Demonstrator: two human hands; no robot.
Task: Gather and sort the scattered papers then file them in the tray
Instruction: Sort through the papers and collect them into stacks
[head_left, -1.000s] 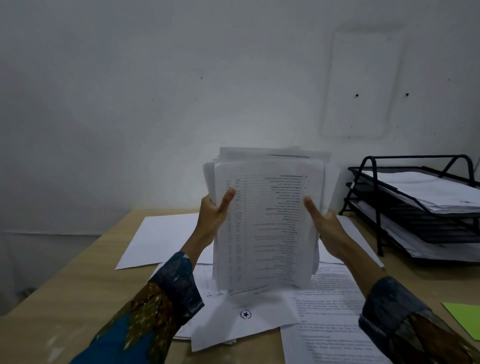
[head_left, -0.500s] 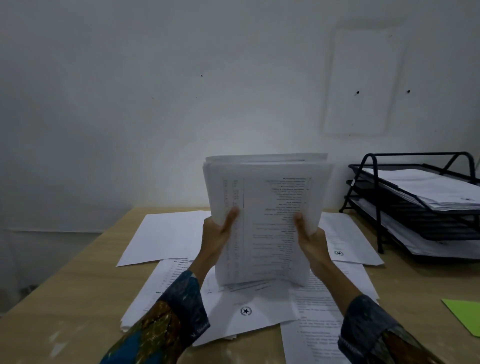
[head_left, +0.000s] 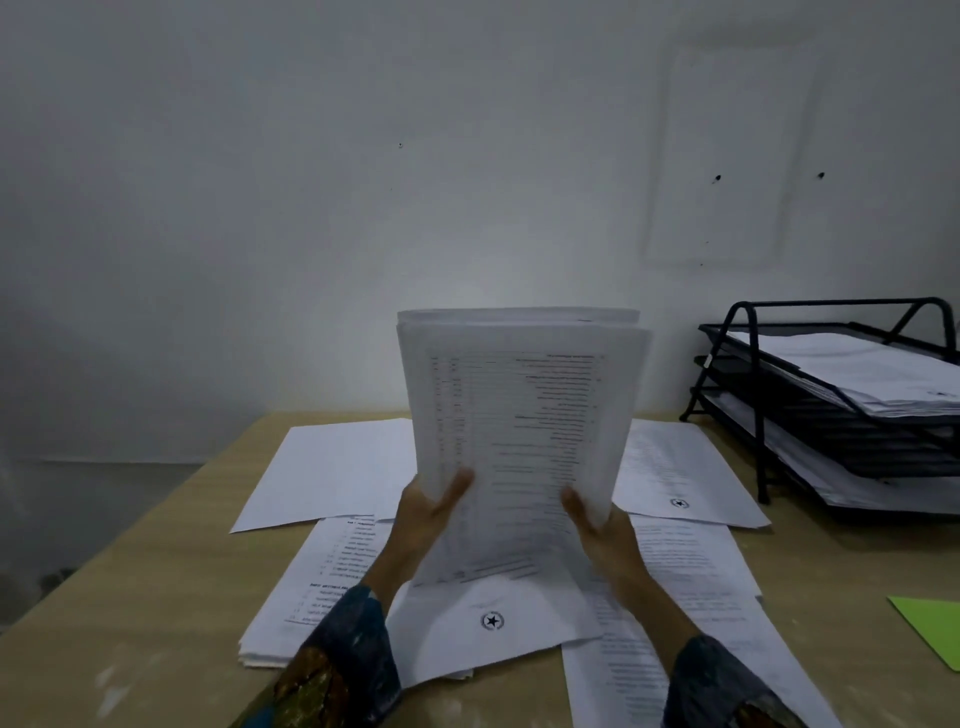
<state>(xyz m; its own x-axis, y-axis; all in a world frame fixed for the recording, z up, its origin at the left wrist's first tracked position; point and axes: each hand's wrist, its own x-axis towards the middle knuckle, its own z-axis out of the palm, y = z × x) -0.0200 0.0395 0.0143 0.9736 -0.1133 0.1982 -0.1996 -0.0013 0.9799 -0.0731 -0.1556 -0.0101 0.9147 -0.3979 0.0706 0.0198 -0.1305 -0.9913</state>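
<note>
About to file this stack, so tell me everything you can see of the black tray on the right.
The black tray is a tiered metal-looking rack: mesh shelves in a tubular frame with arched ends. It stands upright on the wooden table at far right near the wall, its right part out of frame. White papers lie in the top shelf and more in the bottom one; the middle looks dark. Neither the left hand nor the right hand touches it.
</note>
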